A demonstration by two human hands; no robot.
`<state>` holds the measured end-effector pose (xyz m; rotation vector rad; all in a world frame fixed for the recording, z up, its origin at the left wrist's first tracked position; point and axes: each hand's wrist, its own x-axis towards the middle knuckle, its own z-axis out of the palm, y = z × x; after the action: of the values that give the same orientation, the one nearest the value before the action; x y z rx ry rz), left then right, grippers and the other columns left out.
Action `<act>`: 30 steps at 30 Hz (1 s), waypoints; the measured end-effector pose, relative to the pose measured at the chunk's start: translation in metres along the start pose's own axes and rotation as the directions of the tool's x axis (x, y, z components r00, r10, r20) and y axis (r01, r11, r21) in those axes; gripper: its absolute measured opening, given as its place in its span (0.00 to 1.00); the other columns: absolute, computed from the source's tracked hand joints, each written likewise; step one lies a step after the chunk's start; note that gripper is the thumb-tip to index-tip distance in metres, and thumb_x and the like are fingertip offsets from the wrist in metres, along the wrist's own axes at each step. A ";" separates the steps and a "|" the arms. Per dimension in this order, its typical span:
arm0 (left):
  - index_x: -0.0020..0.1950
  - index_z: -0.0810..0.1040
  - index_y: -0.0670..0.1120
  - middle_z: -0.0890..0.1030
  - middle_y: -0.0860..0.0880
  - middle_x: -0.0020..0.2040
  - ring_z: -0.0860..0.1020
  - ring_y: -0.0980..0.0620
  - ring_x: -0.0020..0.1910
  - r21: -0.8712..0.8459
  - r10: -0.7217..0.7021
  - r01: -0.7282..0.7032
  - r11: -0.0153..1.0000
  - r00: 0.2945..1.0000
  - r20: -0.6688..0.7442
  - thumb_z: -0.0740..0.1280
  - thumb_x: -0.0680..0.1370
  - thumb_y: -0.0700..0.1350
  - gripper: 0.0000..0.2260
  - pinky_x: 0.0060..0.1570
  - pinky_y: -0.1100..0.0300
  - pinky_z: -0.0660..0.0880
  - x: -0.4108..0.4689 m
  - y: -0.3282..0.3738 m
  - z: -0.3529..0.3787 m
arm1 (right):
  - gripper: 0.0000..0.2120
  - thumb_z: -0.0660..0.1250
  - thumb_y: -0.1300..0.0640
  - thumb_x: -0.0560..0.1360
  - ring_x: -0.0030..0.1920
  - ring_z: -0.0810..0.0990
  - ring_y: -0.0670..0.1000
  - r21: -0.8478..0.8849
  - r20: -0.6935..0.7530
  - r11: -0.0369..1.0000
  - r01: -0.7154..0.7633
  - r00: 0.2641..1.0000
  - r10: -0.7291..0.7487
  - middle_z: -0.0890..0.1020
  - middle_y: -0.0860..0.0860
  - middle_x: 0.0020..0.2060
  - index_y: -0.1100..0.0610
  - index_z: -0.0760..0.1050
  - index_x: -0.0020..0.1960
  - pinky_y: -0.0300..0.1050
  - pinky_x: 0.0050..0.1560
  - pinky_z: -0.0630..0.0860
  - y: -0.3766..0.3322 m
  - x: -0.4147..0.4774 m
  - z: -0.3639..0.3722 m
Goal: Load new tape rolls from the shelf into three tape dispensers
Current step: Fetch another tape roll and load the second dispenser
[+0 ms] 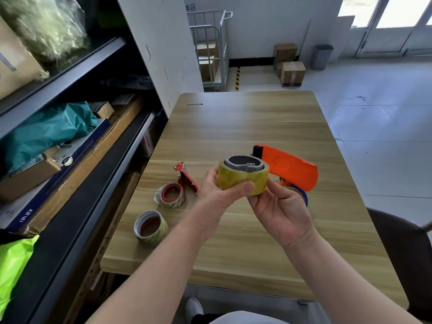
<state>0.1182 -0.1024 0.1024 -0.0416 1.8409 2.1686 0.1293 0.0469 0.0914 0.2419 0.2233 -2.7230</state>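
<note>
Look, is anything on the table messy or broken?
Nothing looks broken or spilled. The red dispenser lies on its side near the table's left edge, and its roll has a loose flap sticking out.

This is looking like a warehouse packing area. A dark metal shelf [77, 67] is running along the left, carrying cartons [14, 64] and bagged goods [44, 129]. A wire roll cage [221, 43] is standing by the far wall, holding boxes [208, 69]. Taped parcels [291, 72] are sitting on the pale tiled floor [374, 101] near a grey bin [322, 57], and a yellow-black stripe [237, 78] is marking that floor. A wooden table [245, 118] is bearing tape rolls [150, 226] and dispensers [187, 178].
</note>
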 end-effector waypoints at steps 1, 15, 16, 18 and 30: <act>0.69 0.71 0.49 0.82 0.46 0.61 0.80 0.49 0.59 -0.026 -0.013 0.013 1.000 1.000 0.012 0.84 0.54 0.51 0.45 0.56 0.56 0.77 -0.001 -0.001 0.002 | 0.20 0.65 0.66 0.72 0.60 0.81 0.63 0.002 0.008 1.000 -0.006 1.000 0.006 0.78 0.66 0.63 0.71 0.76 0.62 0.55 0.58 0.79 -0.001 0.000 -0.001; 0.66 0.70 0.57 0.82 0.54 0.53 0.82 0.53 0.53 0.518 0.183 -0.105 0.849 0.978 -0.103 0.84 0.57 0.46 0.41 0.53 0.53 0.80 0.006 0.017 -0.010 | 0.24 0.66 0.50 0.66 0.59 0.72 0.46 -0.918 0.216 -0.390 0.074 0.917 -0.336 0.73 0.44 0.56 0.47 0.72 0.63 0.43 0.57 0.71 -0.012 -0.007 0.026; 0.66 0.70 0.59 0.81 0.56 0.53 0.81 0.54 0.52 0.580 0.186 -0.109 0.808 0.980 -0.075 0.84 0.56 0.50 0.42 0.54 0.51 0.80 0.006 0.017 -0.009 | 0.25 0.66 0.47 0.67 0.59 0.73 0.46 -0.930 0.164 -0.362 0.070 0.958 -0.236 0.75 0.45 0.58 0.48 0.73 0.64 0.45 0.59 0.72 -0.014 -0.004 0.027; 0.67 0.68 0.60 0.80 0.56 0.54 0.81 0.54 0.53 0.652 0.184 -0.119 0.749 0.982 -0.032 0.82 0.56 0.52 0.43 0.54 0.50 0.79 0.005 0.017 -0.005 | 0.18 0.67 0.46 0.72 0.53 0.79 0.50 -0.951 0.113 -0.296 0.084 0.990 -0.083 0.82 0.49 0.53 0.51 0.78 0.59 0.50 0.56 0.76 -0.013 -0.001 0.024; 0.47 0.80 0.49 0.83 0.51 0.44 0.80 0.53 0.46 0.348 0.054 -0.015 0.937 0.993 -0.104 0.76 0.64 0.60 0.20 0.49 0.55 0.77 0.001 0.028 -0.015 | 0.42 0.60 0.26 0.67 0.45 0.83 0.55 -0.964 -0.117 0.263 -0.042 0.954 -0.276 0.84 0.60 0.45 0.66 0.79 0.52 0.50 0.54 0.78 -0.014 -0.002 0.011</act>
<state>0.1082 -0.1205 0.1266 -0.0572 2.2788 1.8635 0.1240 0.0582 0.1042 0.2067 1.9867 -2.0923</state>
